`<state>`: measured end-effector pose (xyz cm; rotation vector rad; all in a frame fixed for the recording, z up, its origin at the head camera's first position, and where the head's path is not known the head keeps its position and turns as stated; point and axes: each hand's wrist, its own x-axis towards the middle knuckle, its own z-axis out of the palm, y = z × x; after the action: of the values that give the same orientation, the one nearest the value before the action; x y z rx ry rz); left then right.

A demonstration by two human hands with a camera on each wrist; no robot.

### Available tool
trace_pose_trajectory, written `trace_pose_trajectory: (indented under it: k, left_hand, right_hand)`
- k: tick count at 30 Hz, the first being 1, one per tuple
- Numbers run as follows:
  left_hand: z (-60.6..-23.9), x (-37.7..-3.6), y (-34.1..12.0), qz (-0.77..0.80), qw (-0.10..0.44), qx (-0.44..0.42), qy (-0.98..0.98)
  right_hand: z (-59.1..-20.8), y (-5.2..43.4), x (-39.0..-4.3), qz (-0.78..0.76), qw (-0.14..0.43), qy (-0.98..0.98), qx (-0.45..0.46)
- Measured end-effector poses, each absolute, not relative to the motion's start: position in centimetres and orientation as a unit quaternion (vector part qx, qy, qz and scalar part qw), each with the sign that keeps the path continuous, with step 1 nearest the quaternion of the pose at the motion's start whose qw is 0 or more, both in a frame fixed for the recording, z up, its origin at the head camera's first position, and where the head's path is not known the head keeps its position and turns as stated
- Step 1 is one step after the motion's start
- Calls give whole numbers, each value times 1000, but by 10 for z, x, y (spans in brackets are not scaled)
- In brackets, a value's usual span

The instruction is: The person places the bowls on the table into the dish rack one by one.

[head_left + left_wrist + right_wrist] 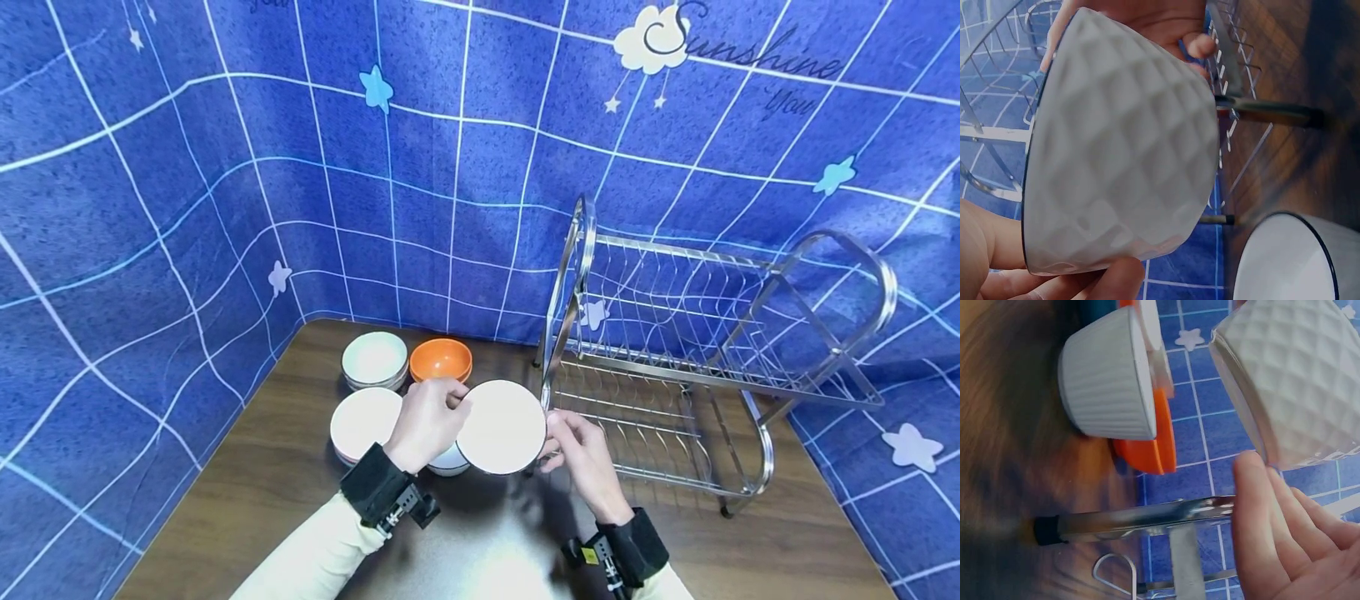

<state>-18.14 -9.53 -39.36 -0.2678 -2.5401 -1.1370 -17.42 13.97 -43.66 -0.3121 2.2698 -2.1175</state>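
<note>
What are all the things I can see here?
Held bowl: 1, white with a dark rim and bumpy diamond outside, lifted between both hands beside the rack.
Other bowls: 4 spots on the table; white, white stack, orange stack, and one white, partly hidden under the held bowl.
Dish rack: 1, silver metal, right side of table.
Table: 1, dark brown wood.
Backdrop cloth: 1, blue with white grid and stars.
Hands: left hand and right hand, both gripping the held bowl's rim.
</note>
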Motion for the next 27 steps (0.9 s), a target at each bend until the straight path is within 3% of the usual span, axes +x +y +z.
trace_pose_trajectory:
  k: [7,11,22,27]
  left_hand:
    - [-389,-178,-89,-414,170,-104,-888]
    - [-387,-176,-87,-415,164,-106,-889]
    - [-393,-175,-79,-442,140,-116,-878]
    - [-399,-176,-74,-483,168,-117,-851]
  right_hand:
    - [-436,150,-177,-741,130,638,-166]
    - [-438,155,-179,-771,170,580,-201]
    - [-444,166,-179,-809,204,507,-218]
    - [-445,177,-177,-816,200,499,-214]
